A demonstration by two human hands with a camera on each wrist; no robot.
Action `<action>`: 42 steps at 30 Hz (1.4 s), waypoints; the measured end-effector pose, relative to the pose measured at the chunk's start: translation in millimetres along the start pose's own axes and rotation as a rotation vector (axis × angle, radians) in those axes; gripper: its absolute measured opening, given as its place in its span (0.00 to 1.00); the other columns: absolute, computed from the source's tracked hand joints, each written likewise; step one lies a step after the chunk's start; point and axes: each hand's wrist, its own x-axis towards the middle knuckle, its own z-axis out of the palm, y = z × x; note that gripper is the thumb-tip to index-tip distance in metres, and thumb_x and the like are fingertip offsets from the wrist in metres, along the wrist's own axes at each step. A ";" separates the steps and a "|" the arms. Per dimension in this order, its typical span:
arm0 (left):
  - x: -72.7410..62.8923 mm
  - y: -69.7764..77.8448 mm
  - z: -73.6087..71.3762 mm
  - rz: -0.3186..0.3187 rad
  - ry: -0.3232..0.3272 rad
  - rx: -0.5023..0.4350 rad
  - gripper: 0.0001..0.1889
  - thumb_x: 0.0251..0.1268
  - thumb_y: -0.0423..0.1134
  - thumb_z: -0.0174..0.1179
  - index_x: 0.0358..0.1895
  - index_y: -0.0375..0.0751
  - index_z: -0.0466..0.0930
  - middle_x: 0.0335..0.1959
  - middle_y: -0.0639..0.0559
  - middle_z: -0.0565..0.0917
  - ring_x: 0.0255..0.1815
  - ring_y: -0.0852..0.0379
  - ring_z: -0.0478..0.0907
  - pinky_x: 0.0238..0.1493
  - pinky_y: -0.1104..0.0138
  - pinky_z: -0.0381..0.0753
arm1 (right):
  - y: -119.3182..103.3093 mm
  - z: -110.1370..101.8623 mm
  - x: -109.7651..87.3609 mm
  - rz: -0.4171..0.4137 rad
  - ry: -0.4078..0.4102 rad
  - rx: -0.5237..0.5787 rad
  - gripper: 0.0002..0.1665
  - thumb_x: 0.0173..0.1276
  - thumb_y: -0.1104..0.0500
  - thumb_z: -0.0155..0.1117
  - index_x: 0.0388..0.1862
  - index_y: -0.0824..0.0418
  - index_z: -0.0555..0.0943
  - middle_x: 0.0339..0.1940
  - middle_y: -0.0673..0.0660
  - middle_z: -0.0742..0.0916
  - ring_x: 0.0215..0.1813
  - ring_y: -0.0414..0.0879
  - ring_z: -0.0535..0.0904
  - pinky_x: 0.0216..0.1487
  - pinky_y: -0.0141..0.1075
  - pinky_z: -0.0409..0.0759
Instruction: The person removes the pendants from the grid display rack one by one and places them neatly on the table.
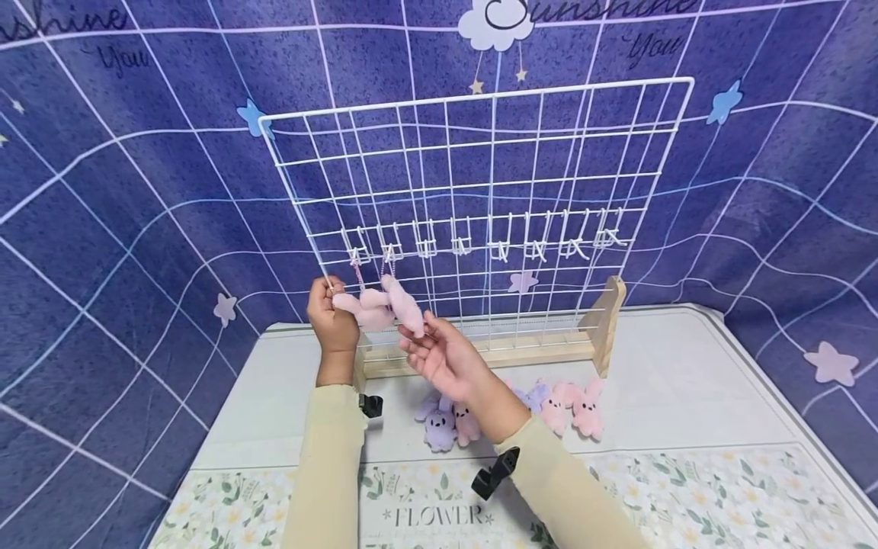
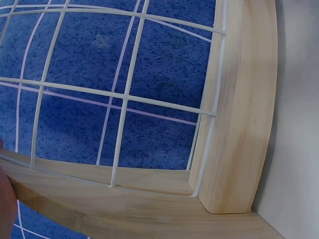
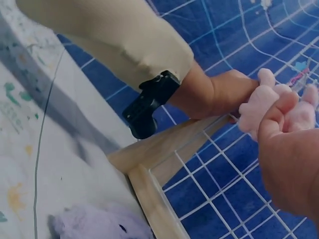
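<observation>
A white wire grid rack [image 1: 491,183] stands upright in a wooden base [image 1: 480,354]. My left hand [image 1: 334,320] grips the rack's left side, near its wooden end post; only a sliver of that hand shows in the left wrist view. Two pink plush bunnies hang by cords from hooks at the left. My right hand [image 1: 449,362] pinches the lower end of the right-hand bunny [image 1: 403,305], its thumb against the plush in the right wrist view. Beside it, near my left hand, hangs the other bunny [image 1: 370,311].
More white hooks [image 1: 535,248] run along the grid to the right. On the table before the base lie several plush bunnies, among them a purple one [image 1: 439,427] and a pink one [image 1: 588,412], some partly behind my right arm. A flowered mat [image 1: 686,496] covers the front.
</observation>
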 end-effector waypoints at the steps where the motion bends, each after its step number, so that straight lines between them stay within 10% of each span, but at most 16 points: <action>1: -0.1 -0.2 -0.3 -0.003 -0.005 -0.011 0.13 0.73 0.31 0.51 0.36 0.18 0.72 0.29 0.66 0.75 0.26 0.73 0.67 0.30 0.79 0.65 | -0.4 -1.0 -0.2 -0.008 0.017 0.000 0.17 0.88 0.49 0.46 0.44 0.55 0.79 0.44 0.52 0.91 0.44 0.41 0.86 0.43 0.28 0.82; 7: 0.2 0.5 -1.6 0.000 -0.013 -0.015 0.12 0.73 0.31 0.51 0.36 0.20 0.73 0.24 0.65 0.72 0.22 0.73 0.65 0.26 0.79 0.63 | -4.4 -2.5 -5.1 -0.005 0.024 0.008 0.08 0.83 0.59 0.48 0.49 0.57 0.76 0.40 0.52 0.86 0.40 0.40 0.85 0.43 0.26 0.83; 31: 1.4 0.9 -1.5 0.013 -0.038 -0.053 0.13 0.72 0.29 0.49 0.37 0.16 0.71 0.22 0.66 0.70 0.19 0.74 0.63 0.22 0.79 0.61 | -27.7 4.2 -41.5 -0.047 -0.526 -0.219 0.33 0.62 0.73 0.41 0.62 0.52 0.76 0.50 0.49 0.87 0.46 0.43 0.85 0.42 0.32 0.80; 42: 0.7 -0.5 -1.3 -0.009 -0.036 -0.063 0.11 0.72 0.27 0.48 0.38 0.16 0.70 0.19 0.66 0.68 0.17 0.74 0.61 0.19 0.78 0.59 | -19.5 3.3 -51.2 -0.036 -0.507 -0.382 0.33 0.60 0.74 0.40 0.61 0.53 0.72 0.46 0.50 0.86 0.44 0.42 0.85 0.41 0.33 0.83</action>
